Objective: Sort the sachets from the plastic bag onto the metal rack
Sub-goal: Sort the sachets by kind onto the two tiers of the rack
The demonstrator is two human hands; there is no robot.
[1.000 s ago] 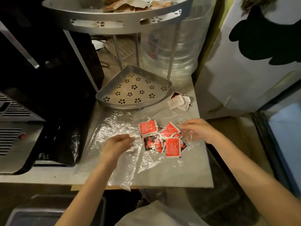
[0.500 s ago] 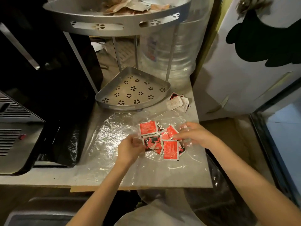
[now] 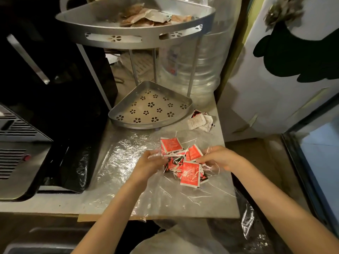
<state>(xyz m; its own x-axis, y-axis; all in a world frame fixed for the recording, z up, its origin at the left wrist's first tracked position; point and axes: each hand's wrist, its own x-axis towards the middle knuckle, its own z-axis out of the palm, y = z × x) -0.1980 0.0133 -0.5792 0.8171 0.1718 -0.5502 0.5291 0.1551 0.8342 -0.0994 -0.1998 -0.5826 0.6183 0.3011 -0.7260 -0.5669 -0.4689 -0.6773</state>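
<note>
Over plastic bag (image 3: pixel 119 158), both hands pinching film, left hand (image 3: pixel 149 165), right hand (image 3: pixel 218 158)

Left hand (image 3: pixel 149 163) now in from the bare plastic bag (image 3: pixel 119 162) to the red sachets (image 3: pixel 183 162).

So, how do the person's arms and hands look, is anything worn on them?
Both forearms are bare up to the frame edge: no sleeves are visible. The left hand and right hand show no gloves, and no watch or bracelet at the wrists. Rings cannot be judged; the fingers are partly behind crinkled clear plastic.
</note>
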